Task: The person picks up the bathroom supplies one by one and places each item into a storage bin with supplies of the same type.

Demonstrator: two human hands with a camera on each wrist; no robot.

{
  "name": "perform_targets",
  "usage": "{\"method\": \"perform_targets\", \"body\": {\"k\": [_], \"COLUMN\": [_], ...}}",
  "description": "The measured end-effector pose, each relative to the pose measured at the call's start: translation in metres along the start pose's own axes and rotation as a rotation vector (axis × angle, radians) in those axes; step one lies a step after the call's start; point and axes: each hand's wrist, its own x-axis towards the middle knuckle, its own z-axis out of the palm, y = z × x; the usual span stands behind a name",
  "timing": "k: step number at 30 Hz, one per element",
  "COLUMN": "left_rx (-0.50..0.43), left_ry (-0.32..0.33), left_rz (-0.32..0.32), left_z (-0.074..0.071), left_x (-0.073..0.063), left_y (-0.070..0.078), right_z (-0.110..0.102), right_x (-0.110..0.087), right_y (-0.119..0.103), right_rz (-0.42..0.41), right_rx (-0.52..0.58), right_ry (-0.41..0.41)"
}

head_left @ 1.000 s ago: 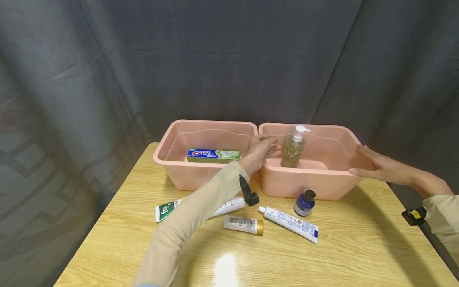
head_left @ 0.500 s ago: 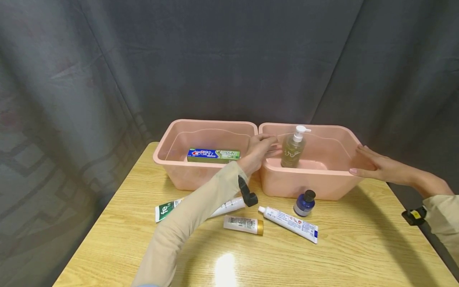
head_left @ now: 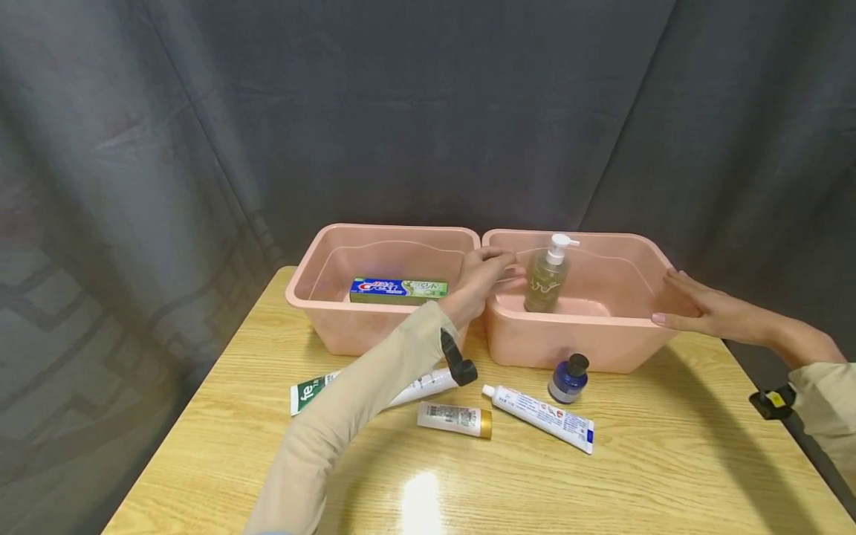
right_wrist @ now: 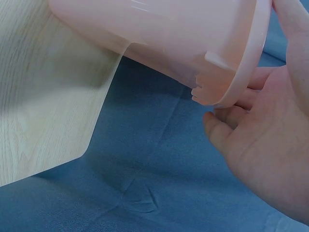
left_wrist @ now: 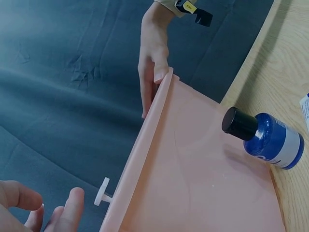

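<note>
Two pink plastic bins stand side by side, the left bin (head_left: 384, 327) and the right bin (head_left: 568, 343). My left hand (head_left: 483, 279) hovers over their adjoining rims with fingers loosely bent, holding nothing; whether it touches a rim is unclear. Just right of its fingertips, a pump bottle (head_left: 545, 282) with a white pump is upright inside the right bin. My right hand (head_left: 718, 313) rests at that bin's right rim, thumb near the front corner and fingers extended along the side. In the right wrist view, the same hand (right_wrist: 275, 130) touches the rim; some fingertips are hidden.
A Crest toothpaste box (head_left: 399, 290) lies in the left bin. On the table (head_left: 602, 490) are a blue bottle (head_left: 568, 379), a white toothpaste tube (head_left: 540, 416), a small gold-capped tube (head_left: 455, 420), and a green-and-white tube (head_left: 310, 390) partly under my left forearm.
My left wrist and forearm have shifted very slightly left. The right hand, the bins and everything on the table look unmoved.
</note>
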Motion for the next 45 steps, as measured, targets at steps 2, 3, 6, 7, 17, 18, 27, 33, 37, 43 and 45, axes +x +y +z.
{"method": "perform_targets", "body": {"k": [2,3,6,7,17,18,27,33,37,43,45], "left_rx": [-0.004,-0.007,-0.016,-0.019,-0.049,-0.045,-0.041,-0.019,-0.002,-0.003,-0.003], "left_ry": [-0.008,-0.009,-0.015,-0.015,-0.031,-0.033,-0.04,-0.046,-0.063,-0.089,-0.098], "left_rz": [0.001,0.001,0.0,-0.002,-0.012,-0.012,-0.008,-0.007,-0.006,0.0,0.002], "left_z": [0.0,-0.001,-0.002,-0.002,-0.009,-0.009,-0.014,-0.019,-0.02,-0.021,-0.022], "left_x": [-0.001,-0.001,-0.002,-0.002,-0.002,-0.002,-0.002,-0.003,-0.004,-0.004,-0.005], "left_y": [0.001,0.002,0.004,0.004,0.007,0.007,0.009,0.011,0.013,0.015,0.016], "right_z": [0.0,0.0,-0.001,-0.001,0.001,0.001,0.002,0.002,0.002,0.002,0.002], "right_x": [0.0,0.0,0.0,0.0,0.002,0.002,0.003,0.002,0.001,0.002,0.001], "right_y": [0.0,0.001,0.001,0.002,0.002,0.002,0.003,0.001,0.0,0.0,0.0], "right_rz": [0.001,0.001,0.001,0.002,-0.002,-0.002,-0.004,-0.002,0.004,0.001,0.003], "right_rx": [-0.003,-0.008,-0.011,-0.013,-0.018,-0.019,-0.011,-0.015,-0.018,-0.019,-0.02], "right_ry": [0.0,-0.001,0.0,0.001,0.009,0.012,0.014,0.004,0.004,0.006,0.005]}}
